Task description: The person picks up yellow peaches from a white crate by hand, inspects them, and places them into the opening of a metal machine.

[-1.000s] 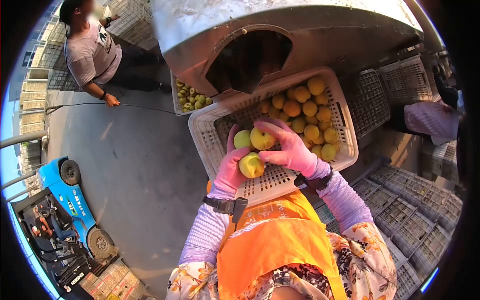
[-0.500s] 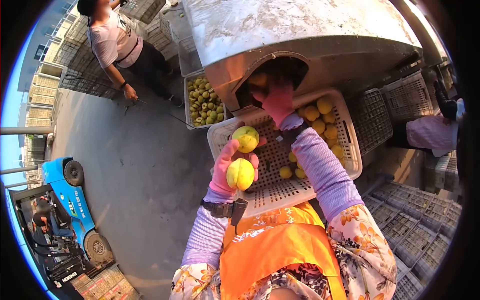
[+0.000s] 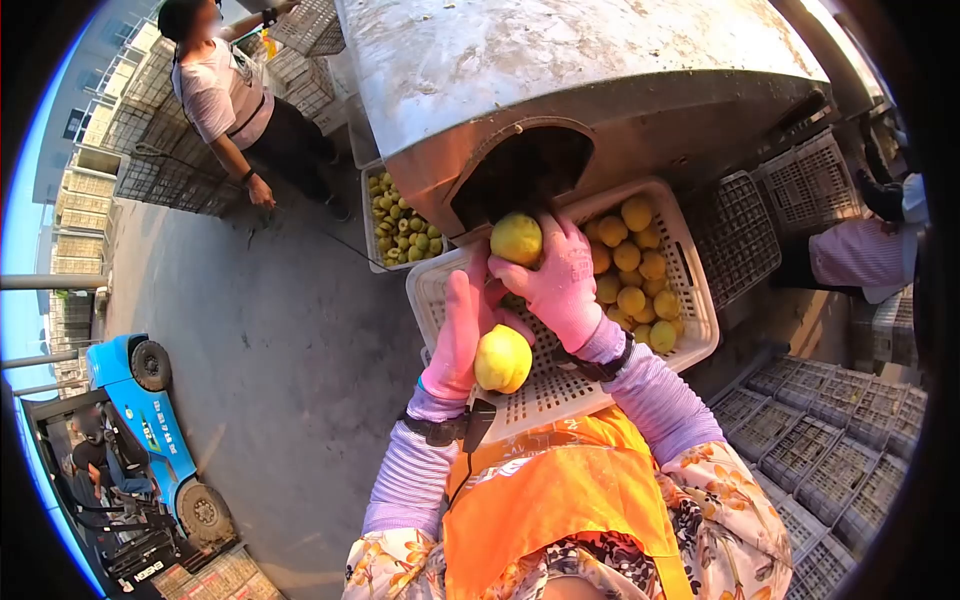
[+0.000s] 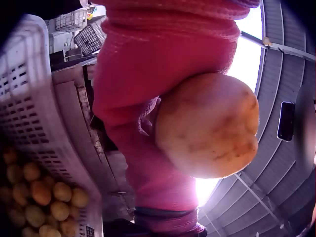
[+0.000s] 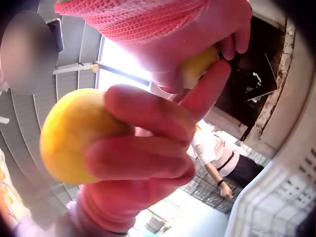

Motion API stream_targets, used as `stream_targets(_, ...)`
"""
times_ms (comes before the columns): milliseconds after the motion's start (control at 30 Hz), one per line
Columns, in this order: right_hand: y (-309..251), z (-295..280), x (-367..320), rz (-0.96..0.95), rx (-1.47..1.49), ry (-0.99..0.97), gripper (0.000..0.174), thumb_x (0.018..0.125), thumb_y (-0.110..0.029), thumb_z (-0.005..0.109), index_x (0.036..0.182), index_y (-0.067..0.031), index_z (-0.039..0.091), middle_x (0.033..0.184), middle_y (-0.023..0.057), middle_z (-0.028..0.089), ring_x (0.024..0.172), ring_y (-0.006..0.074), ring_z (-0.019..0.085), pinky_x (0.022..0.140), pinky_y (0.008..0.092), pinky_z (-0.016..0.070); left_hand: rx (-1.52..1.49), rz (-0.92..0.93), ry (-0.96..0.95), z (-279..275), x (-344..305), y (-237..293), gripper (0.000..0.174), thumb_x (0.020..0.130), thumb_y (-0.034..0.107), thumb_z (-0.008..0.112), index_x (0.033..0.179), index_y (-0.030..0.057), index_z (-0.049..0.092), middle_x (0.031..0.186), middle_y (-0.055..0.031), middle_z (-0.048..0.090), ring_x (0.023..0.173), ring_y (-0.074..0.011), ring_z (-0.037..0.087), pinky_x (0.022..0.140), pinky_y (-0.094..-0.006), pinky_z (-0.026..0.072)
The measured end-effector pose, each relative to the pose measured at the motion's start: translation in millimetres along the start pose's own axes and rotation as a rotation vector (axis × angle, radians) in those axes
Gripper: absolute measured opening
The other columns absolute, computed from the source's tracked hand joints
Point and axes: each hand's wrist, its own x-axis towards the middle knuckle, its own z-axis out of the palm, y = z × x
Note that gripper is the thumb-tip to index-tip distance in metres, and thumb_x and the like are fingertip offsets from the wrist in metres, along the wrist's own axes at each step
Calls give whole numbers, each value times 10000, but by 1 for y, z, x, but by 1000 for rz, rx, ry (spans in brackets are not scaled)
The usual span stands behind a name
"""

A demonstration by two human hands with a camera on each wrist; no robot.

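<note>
Both hands wear pink gloves and come close together over a white plastic crate [image 3: 560, 385]. Low in its palm, my left hand [image 3: 458, 335] grips a yellow peach [image 3: 503, 358], with two fingers wrapped over it in the right wrist view. A yellow-green peach [image 3: 516, 238] sits at the fingertips of my right hand [image 3: 565, 285], held between thumb and fingers just in front of the dark round opening [image 3: 525, 170] of a metal machine. Between the hands, part of another greenish fruit shows, mostly hidden. Several peaches [image 3: 630, 275] lie in the crate's right side.
The metal machine's hood [image 3: 580, 60] overhangs the crate's far side. To its left stands a crate of greenish fruit [image 3: 400, 220], with a person [image 3: 225, 100] beyond. A blue forklift [image 3: 145, 410] is at left; stacked crates [image 3: 830, 430] fill the right.
My right hand reached into the machine's opening half a second ago and is back beside the left, holding a peach. The left hand still keeps its lower peach.
</note>
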Motion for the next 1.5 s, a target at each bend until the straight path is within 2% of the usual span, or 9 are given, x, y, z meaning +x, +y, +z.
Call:
stream_targets(267, 58, 67, 101, -436, -529, 407, 894, 742, -493, 808, 1393, 37, 501, 1426, 294, 494, 1354, 449, 444, 1107, 508, 377, -192, -33, 346, -35, 17, -18, 924, 973, 771, 257, 1570, 66, 258, 1241, -203, 660, 805, -303, 705, 747, -383, 578)
stream_targets(500, -18, -39, -27, -161, 38, -294, 849, 714, -449, 850, 1354, 17, 543, 1338, 254, 568, 1220, 420, 585, 1011, 465, 498, 26, 315, 401, -8, 25, -21, 888, 991, 741, 320, 1534, 40, 280, 1359, -173, 599, 1115, -258, 630, 984, -382, 516)
stream_targets(667, 2, -11, -33, -215, 19, -77, 777, 686, -369, 861, 1316, -20, 569, 1288, 218, 582, 1156, 413, 592, 988, 482, 485, -44, 483, 382, 6, 30, -17, 903, 973, 757, 360, 1535, 55, 283, 1434, -160, 501, 1207, -262, 554, 1015, -421, 485)
stream_targets(967, 74, 93, 79, -338, -441, 398, 780, 746, -494, 798, 1348, -52, 572, 1288, 185, 597, 1181, 407, 558, 1022, 538, 406, -152, 279, 678, -52, -1, -60, 797, 999, 627, 469, 1546, 67, 319, 1407, -154, 489, 1196, -265, 540, 1013, -446, 451)
stream_targets(1133, 31, -18, 40, -138, -50, 92, 637, 777, -349, 814, 1311, -61, 618, 1273, 144, 639, 1145, 363, 600, 984, 478, 462, 633, 171, 946, -97, -38, -82, 820, 985, 448, 626, 1554, -33, 281, 1504, -218, 417, 1379, -298, 442, 1115, -419, 396)
stream_targets(1200, 113, -65, 6, -378, -450, 381, 534, 804, -271, 797, 1276, -73, 645, 1263, 139, 651, 1129, 348, 614, 992, 460, 476, 521, -10, 859, -139, -68, -120, 819, 941, 325, 685, 1525, -86, 285, 1440, -238, 479, 1342, -315, 473, 1101, -369, 395)
stream_targets(1300, 240, -123, -16, 526, -654, 137, 404, 804, -187, 763, 1163, -20, 682, 1132, 129, 701, 1015, 270, 670, 892, 408, 529, 463, -142, 910, -135, -71, -158, 584, 910, 228, 669, 1378, -57, 466, 1159, -187, 644, 1013, -299, 616, 920, -392, 491)
stream_targets(1367, 317, -137, -20, 749, 19, 30, 279, 825, -171, 737, 1050, -10, 702, 894, 72, 722, 805, 174, 688, 729, 329, 546, 581, -127, 977, -134, -69, -170, 419, 894, 173, 653, 1244, -36, 554, 990, -132, 674, 822, -262, 616, 790, -401, 511)
stream_targets(1500, 300, -139, -18, 734, -186, -51, 268, 807, -195, 701, 1001, -13, 721, 895, 143, 747, 833, 216, 718, 775, 338, 546, 592, -116, 1001, -138, -83, -168, 167, 866, 60, 619, 1026, 17, 637, 818, -20, 633, 641, -109, 537, 586, -280, 450)
